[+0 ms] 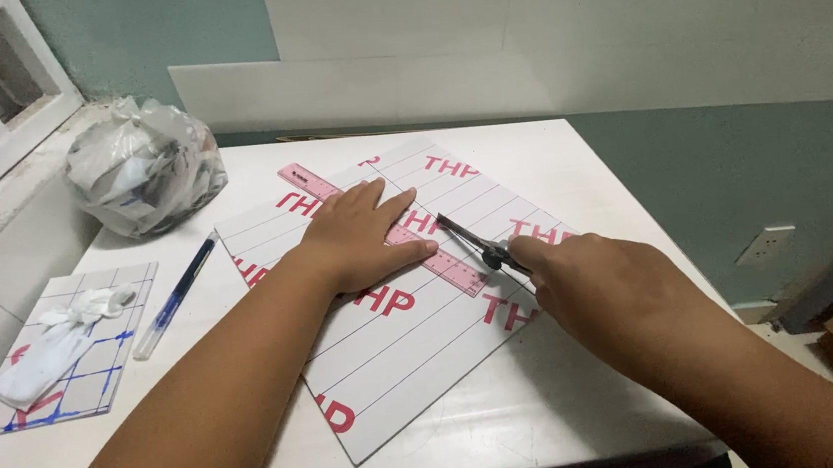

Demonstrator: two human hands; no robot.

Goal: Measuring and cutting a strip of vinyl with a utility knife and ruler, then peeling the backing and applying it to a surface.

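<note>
Board [397, 356], white with ruled lines and red letters, lies tilted at the centre of the frame on the white desk [530, 154]. Across it runs a pink ruler [439, 257], pressed flat under the left hand [362, 239], fingers spread. The right hand [592, 284] grips what looks like a cutter [473, 244], blade against the ruler's edge. At left lie a blue pen [176, 297], a small tile [66, 365] with a white cloth [59, 340], and a stuffed plastic bag [145, 167].
</note>
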